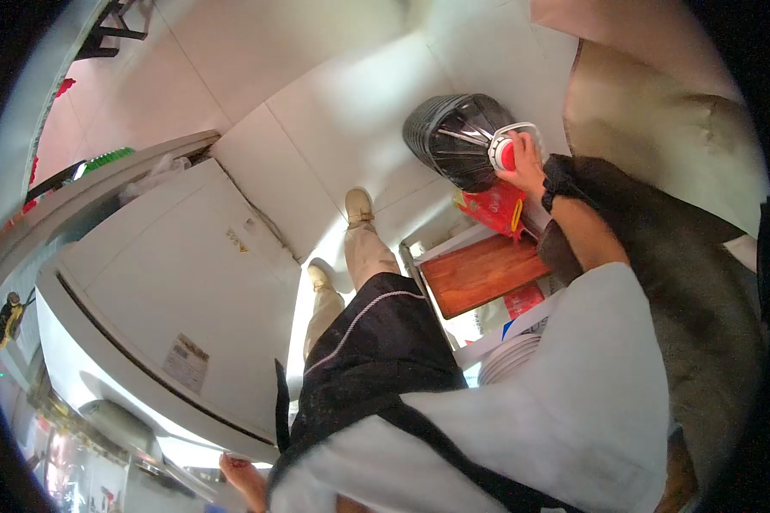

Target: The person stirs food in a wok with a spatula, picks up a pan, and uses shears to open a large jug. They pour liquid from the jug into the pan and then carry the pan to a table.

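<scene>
A large ribbed bottle with dark contents (458, 137) stands on the tiled floor at the upper right, with a white handle around its neck. My right hand (524, 162) reaches down to its red cap (507, 155), fingers closed round the cap. Near the bottom, my left hand (241, 475) is at the front edge of a white chest-like appliance (180, 282); its fingers are curled and partly hidden, so any grip there is unclear.
Beside the bottle lies a red package (494, 208). Below it are a reddish-brown wooden board (483, 275) and stacked plates (509, 357) on a shelf. Dark cloth (667, 248) hangs at the right. My feet are on the floor, mid-view.
</scene>
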### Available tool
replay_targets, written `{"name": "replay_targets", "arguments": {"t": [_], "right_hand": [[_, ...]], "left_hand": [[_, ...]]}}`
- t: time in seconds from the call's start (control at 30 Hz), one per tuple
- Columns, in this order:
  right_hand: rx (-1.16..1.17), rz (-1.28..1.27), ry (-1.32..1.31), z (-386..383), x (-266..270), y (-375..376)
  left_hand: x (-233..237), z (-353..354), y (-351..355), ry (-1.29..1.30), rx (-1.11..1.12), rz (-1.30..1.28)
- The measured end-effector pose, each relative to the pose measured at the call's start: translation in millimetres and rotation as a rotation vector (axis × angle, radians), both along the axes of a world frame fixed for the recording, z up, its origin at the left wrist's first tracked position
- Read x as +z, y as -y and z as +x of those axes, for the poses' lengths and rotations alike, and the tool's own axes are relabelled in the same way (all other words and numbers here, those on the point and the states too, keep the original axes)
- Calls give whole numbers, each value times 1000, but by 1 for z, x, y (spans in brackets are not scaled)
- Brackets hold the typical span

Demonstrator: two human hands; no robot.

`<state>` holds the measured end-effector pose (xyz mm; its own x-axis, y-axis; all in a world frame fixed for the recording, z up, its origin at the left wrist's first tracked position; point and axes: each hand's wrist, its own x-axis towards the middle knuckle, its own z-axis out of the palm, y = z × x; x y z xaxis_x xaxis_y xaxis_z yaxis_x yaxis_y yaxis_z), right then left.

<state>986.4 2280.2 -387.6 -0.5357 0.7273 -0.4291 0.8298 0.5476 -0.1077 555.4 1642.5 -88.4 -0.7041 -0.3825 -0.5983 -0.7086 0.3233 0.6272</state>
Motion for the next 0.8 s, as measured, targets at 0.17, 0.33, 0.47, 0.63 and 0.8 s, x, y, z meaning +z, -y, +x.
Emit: {"name": "replay_targets", "arguments": {"t": [0.17,0.33,0.47,0.63,0.8], "right_hand": [[-1556,-370,-349,-31,-6,-2],[-1086,-57,-54,1,-54,-1],[75,116,23,23,-11,21],[195,-263,-26,43,9,68],[-9,-339,-469,-56,11,145]], "left_hand": [[0,0,-3,73,4,81],[2,1,0,10,53,-15],[2,-3,0,31,81,-28],[-1,2,-11,38,92,12],[5,15,-43,-93,-17,44]]}}
